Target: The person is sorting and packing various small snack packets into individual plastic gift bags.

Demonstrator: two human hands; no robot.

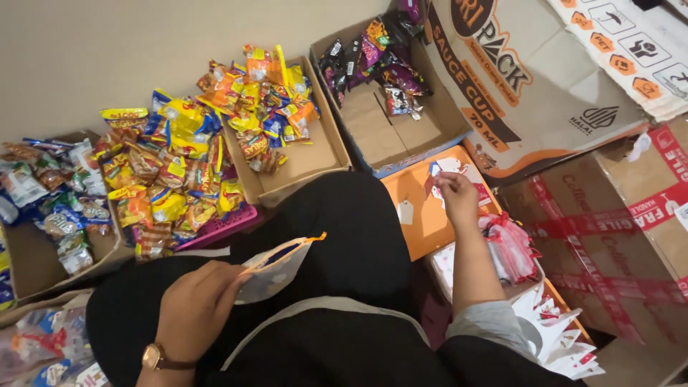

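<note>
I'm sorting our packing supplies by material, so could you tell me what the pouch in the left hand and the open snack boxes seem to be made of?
The pouch looks like thin clear plastic film: it is see-through, glossy and limp, with an orange top edge. The snack boxes look like plain brown cardboard: matte, stiff, with folded flaps.

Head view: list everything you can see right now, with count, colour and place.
Snack packets: many, mostly yellow and orange, heaped in trays at left and centre.
Dark packets: several, purple and black, in the top box.
Cardboard boxes: several, brown, at right.
Orange tray: one, centre right.
Pouch: one, clear with orange trim, in the left hand.
Small tags: few, white, at the right fingertips.
Left hand: holds pouch.
Right hand: over orange tray.
</note>
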